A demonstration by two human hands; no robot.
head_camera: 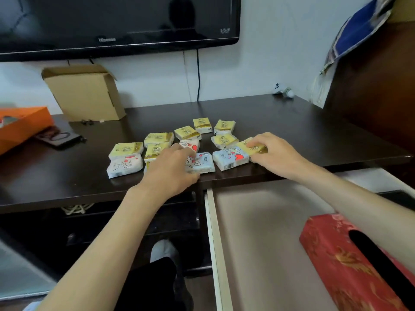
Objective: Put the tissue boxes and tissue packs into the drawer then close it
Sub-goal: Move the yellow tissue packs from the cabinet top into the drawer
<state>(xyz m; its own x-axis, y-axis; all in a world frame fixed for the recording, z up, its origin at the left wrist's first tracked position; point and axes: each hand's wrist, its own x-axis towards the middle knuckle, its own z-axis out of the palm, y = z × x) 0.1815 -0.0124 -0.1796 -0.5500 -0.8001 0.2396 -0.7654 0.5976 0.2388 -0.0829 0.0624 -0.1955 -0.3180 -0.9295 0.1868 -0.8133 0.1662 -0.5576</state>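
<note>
Several small tissue packs, yellow ones (203,124) and white-blue ones with red hearts (230,159), lie scattered on the dark table (292,122). My left hand (171,168) rests on a heart-printed pack (202,164) near the table's front edge, fingers curled over it. My right hand (275,153) grips a yellow pack (251,148) at the right of the cluster. Below the table edge the drawer (258,232) stands pulled open, with a red tissue box (350,265) lying in its right part.
An open cardboard box (85,93) stands at the back left, an orange box (20,126) and a dark phone case (58,138) at the left. A television (112,23) hangs above. Dark wooden furniture (370,97) rises at the right. My leg and shoe (161,261) are below.
</note>
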